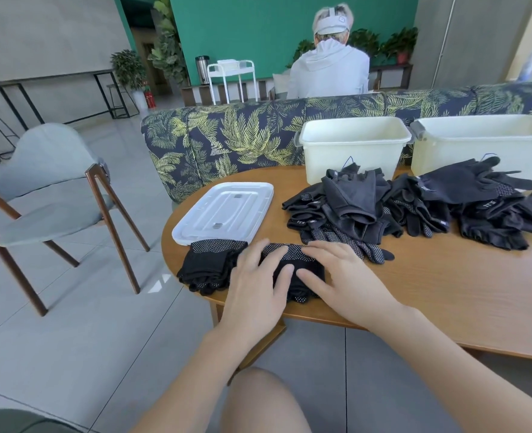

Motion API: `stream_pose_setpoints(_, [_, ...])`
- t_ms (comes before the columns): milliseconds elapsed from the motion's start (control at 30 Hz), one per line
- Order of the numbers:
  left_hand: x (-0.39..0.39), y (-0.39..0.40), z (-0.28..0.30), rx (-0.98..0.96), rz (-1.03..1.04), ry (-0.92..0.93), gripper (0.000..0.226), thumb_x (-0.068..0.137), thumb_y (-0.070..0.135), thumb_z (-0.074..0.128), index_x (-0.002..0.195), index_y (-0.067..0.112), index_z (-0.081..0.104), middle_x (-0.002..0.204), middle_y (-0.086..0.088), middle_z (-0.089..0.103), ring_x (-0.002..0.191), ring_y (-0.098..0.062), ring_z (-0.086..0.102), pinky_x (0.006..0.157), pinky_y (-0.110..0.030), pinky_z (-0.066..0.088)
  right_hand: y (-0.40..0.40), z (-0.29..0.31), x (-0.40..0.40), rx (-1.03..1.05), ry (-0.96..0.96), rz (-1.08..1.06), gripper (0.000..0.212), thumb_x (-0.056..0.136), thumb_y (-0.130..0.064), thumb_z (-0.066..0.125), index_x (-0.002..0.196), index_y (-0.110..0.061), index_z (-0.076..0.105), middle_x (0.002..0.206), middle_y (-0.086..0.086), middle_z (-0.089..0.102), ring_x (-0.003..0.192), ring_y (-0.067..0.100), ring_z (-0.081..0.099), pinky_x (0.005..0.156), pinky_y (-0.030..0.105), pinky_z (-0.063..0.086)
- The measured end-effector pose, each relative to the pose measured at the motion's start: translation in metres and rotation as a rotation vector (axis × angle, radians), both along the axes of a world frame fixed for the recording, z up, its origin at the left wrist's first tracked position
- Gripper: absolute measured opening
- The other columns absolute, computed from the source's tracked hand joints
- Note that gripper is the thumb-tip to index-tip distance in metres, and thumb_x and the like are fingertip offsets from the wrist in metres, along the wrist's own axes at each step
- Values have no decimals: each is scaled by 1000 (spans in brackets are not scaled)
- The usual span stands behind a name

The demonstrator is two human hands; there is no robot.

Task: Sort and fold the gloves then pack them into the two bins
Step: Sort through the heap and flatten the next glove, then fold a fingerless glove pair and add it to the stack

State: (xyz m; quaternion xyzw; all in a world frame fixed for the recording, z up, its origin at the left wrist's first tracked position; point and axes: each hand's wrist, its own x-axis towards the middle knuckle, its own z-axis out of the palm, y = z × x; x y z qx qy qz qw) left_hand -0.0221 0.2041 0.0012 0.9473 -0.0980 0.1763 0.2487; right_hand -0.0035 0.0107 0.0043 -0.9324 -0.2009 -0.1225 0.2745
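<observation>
A folded black glove [293,260] with white grip dots lies near the table's front edge. My left hand [255,282] and my right hand [336,273] both press flat on it with straight fingers. Just left of it sits another folded black glove [210,264]. A loose heap of several black gloves [414,204] spreads across the table behind my hands. Two white bins stand at the back: the left bin [352,145] and the right bin [483,142], partly cut off by the frame. I cannot see anything inside them.
A white lid [224,210] lies flat at the table's left end. The wooden table [446,285] has bare surface to the right of my hands. A leaf-patterned sofa [227,142] curves behind the table, a grey chair [52,189] stands left, and a person sits beyond.
</observation>
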Motion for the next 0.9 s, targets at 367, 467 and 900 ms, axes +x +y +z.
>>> stream_pose_setpoints(367, [4, -6, -2, -28, 7, 133, 46, 108, 48, 36, 149, 33, 50, 161, 5, 38, 150, -14, 25, 124, -41, 22, -9, -10, -2, 99, 128, 9, 51, 104, -50, 46, 151, -31, 47, 159, -16, 39, 148, 9, 29, 122, 29, 24])
stream_pose_setpoints(467, [-2, -13, 5, -57, 63, 0, 40, 106, 47, 42, 136, 32, 63, 152, 6, 48, 145, -17, 32, 117, -45, 26, -24, -6, -6, 188, 107, -4, 46, 104, -47, 48, 148, -32, 51, 153, -17, 44, 145, 3, 31, 117, 20, 23])
stream_pose_setpoints(900, [18, -138, 35, -387, -181, 47, 38, 102, 34, 56, 140, 31, 58, 124, 10, 57, 107, -3, 57, 95, -24, 49, -144, -15, -6, 292, 95, -280, 33, 102, -40, 56, 130, -23, 63, 114, -15, 60, 98, -6, 57, 82, 2, 38])
